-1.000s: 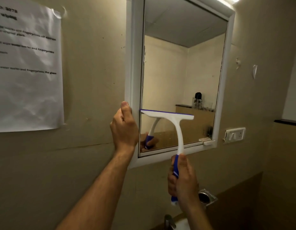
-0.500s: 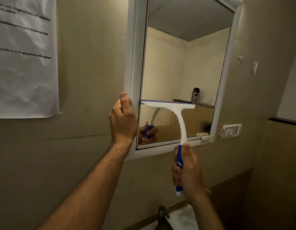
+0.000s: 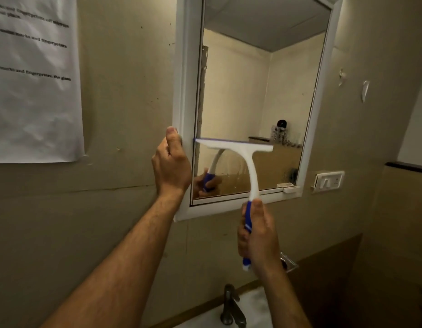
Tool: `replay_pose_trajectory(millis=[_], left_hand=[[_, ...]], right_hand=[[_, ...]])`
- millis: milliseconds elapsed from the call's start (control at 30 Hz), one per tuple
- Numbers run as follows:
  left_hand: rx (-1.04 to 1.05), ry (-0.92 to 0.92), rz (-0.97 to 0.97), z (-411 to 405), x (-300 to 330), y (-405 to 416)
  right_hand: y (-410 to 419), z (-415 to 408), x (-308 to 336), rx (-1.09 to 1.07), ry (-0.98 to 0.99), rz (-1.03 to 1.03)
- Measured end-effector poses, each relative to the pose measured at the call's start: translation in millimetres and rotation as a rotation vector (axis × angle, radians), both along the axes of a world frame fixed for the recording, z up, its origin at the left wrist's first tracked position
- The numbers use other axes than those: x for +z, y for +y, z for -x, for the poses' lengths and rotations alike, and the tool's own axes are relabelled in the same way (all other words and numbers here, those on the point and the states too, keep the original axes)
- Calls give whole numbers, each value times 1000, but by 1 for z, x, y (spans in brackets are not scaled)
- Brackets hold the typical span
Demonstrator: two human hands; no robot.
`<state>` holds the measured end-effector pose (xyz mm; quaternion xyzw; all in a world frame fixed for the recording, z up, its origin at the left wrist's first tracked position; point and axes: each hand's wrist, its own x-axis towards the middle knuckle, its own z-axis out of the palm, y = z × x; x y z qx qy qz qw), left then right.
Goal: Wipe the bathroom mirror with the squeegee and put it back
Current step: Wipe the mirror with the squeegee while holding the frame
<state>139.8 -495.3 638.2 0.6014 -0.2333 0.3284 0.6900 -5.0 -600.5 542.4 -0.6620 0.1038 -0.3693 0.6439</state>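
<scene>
A white squeegee (image 3: 243, 157) with a blue-edged blade and a blue handle presses against the lower left part of the white-framed mirror (image 3: 257, 91). My right hand (image 3: 258, 235) grips its blue handle just below the mirror's bottom frame. My left hand (image 3: 171, 162) clasps the frame's left edge, thumb pointing up, level with the blade. The glass reflects the squeegee and my hand; water streaks show near the bottom.
A printed paper sheet (image 3: 32, 79) is taped to the wall on the left. A switch plate (image 3: 328, 181) sits right of the mirror. Below are a metal tap (image 3: 231, 306), a white basin (image 3: 252, 311) and a small metal wall dish (image 3: 288, 263).
The squeegee blade stays at about the same height on the glass. The view has tilted down slightly, showing more of the tap and basin. Both hands keep their grips.
</scene>
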Motion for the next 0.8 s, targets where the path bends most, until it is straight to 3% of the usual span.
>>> replay_pose_trajectory(millis=[167,467,800], left_hand=[[-26,4,19,1,0,-1],[26,30,-42,6,3,0],[25,62,-27,9,5,1]], right_hand=[[4,12,-30,24,69,-51],[-6,6,15,47,5,-21],[13,4,-52,54,17,-73]])
